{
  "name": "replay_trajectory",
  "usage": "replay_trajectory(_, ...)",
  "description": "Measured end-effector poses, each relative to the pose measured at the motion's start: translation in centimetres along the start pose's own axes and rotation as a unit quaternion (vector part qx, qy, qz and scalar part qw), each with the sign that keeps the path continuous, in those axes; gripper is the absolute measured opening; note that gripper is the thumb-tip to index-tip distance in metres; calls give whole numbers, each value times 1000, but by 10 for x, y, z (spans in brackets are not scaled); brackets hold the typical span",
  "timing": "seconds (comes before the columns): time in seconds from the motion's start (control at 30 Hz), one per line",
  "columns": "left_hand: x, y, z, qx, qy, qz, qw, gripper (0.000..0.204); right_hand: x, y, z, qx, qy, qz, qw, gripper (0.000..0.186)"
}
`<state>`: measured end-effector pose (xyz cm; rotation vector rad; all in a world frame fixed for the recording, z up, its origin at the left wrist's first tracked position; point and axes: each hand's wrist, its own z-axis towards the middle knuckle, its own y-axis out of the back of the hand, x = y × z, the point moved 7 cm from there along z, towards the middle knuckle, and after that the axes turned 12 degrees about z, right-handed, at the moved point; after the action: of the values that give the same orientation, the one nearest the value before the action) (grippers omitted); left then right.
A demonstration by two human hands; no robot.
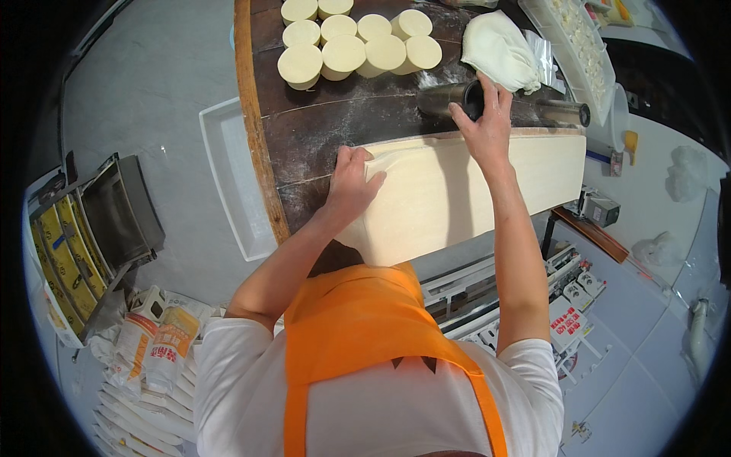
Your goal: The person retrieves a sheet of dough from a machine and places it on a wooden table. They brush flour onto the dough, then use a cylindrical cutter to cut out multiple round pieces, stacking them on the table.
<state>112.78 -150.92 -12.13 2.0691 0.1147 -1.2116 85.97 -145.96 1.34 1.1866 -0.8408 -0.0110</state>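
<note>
A long pale dough sheet (pixel 426 202), layered at its edge, lies along the near side of the dark wooden table and hangs over its front. My left hand (pixel 354 181) has its fingers wrapped over the dough's far left corner, thumb on top. Beyond the sheet, a dark metal cylinder (pixel 438 100) with an open end lies on its side. My right hand (pixel 489 126) holds that end, thumb on the near rim and fingers on the far side. Several stacks of round dough pieces (pixel 343 53) stand at the back left of the table (pixel 304 129).
A white cloth bundle (pixel 499 52) lies behind my right hand, and a dark tube (pixel 563 113) to its right. A clear bin (pixel 579 53) of pale scraps stands at the back right. Left of the table is a white tray (pixel 236 179); bags (pixel 164 350) lie at lower left.
</note>
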Motion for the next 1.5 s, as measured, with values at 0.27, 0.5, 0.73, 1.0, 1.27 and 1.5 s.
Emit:
replay_trajectory(0.27,4,-4,24,70,33,5,997,54,14,34,-50,-70,42,30,996,82)
replay_trajectory(0.5,-21,-10,62,322,85,81,940,91,-60,23,-263,-129,-338,151,920,80)
replay_trajectory(0.73,-40,-37,70,437,56,125,889,94,-137,-28,-370,-290,-601,475,574,70)
replay_trajectory(1.0,-64,-33,67,382,-69,197,901,73,-135,-35,-333,-368,-586,593,412,59)
replay_trajectory(1.27,-95,-4,74,344,-65,248,903,52,-145,-46,-354,-303,-632,495,513,42)
replay_trajectory(1.5,-88,-21,40,302,-95,304,898,65,-150,-66,-368,-313,-631,527,476,42)
